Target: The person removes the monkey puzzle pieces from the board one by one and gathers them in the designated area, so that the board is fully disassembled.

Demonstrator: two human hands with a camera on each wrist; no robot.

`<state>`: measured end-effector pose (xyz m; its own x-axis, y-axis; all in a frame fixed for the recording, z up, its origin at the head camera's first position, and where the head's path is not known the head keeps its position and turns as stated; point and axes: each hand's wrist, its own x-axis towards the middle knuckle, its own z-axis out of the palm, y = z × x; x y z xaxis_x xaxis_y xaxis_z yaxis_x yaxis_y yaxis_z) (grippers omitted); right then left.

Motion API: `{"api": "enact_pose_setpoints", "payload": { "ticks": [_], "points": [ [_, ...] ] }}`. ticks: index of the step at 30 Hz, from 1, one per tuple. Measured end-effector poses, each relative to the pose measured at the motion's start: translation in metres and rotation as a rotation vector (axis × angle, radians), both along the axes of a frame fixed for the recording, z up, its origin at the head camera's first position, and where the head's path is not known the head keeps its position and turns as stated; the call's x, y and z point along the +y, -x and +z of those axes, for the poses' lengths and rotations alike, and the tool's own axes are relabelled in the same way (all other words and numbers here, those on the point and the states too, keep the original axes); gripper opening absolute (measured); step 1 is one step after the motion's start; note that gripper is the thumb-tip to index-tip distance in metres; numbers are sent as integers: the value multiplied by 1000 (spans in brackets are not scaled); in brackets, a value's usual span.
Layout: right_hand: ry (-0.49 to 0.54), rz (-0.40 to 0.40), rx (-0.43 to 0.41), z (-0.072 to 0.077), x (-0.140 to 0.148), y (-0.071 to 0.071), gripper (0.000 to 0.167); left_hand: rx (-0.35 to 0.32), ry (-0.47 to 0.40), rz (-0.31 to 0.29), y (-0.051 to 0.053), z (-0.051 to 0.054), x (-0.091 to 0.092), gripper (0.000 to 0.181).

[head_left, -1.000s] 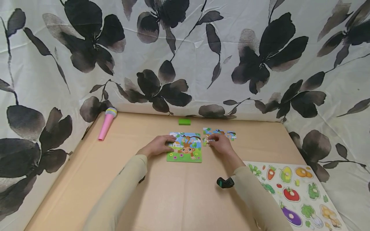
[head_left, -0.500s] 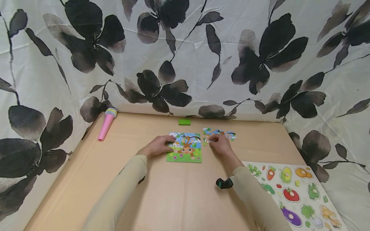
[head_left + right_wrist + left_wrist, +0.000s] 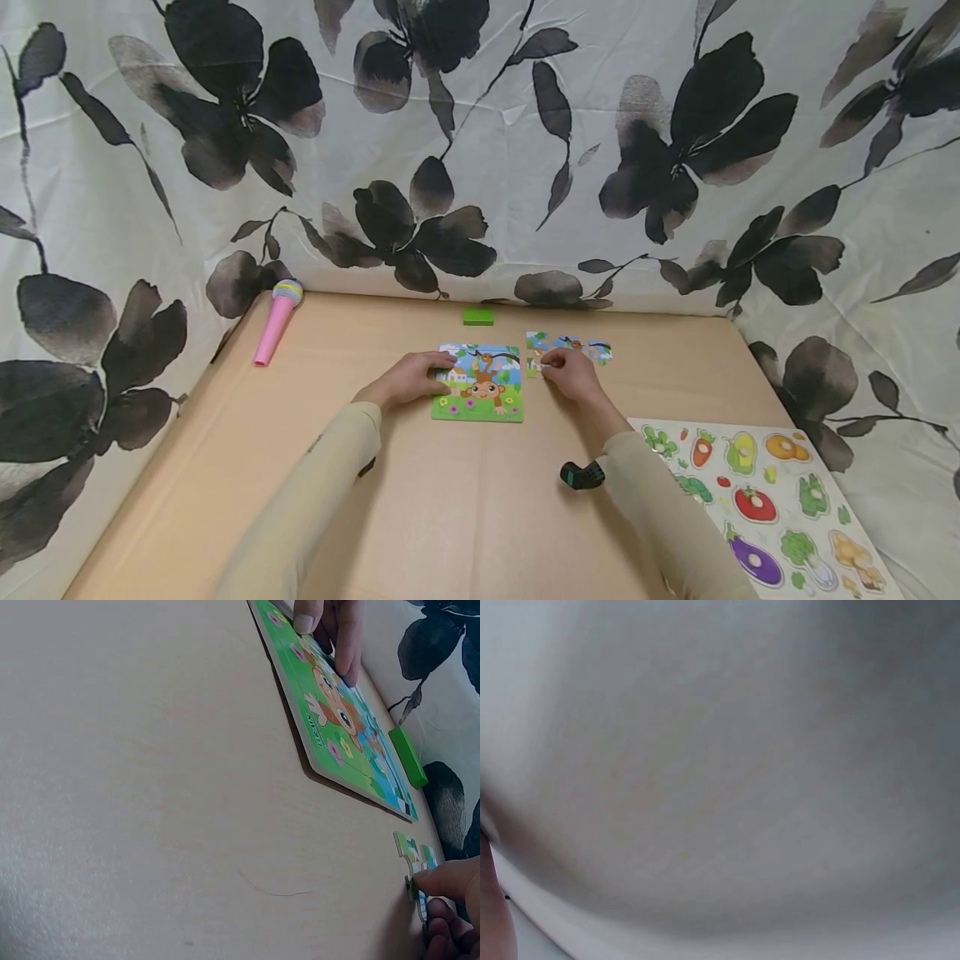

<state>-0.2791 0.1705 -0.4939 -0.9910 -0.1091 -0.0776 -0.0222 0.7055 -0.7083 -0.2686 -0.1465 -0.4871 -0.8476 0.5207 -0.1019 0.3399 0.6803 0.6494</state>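
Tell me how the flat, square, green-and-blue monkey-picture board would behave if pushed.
The monkey-picture board is probably stiff: its straight edges show no sag. Being thin, it looks fairly light. Lying flat on the tan tabletop, it would likely slide rather than tip.

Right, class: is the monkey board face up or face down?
Face up: the monkey board shows its picture in the head and right wrist views.

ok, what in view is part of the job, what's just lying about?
Part of the job:
monkey puzzle board, left hand resting on it
loose puzzle pieces, one pinched by the right hand

Apparently just lying about:
pink toy microphone
green block
vegetable board
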Motion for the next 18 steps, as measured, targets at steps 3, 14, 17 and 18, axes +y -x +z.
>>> {"api": "enact_pose_setpoints", "payload": {
  "ticks": [3,14,17,18],
  "points": [
    [3,7,18,0,-1,1,17,-2,1,2,0,1,1,49],
    [134,149,-30,22,-36,-11,26,9,2,0,-1,2,3,47],
    [152,205,-52,24,-49,-15,26,66,-8,8,1,1,3,40],
    [149,220,-51,24,-52,-16,26,85,-16,16,1,0,4,37]
  ]
}}
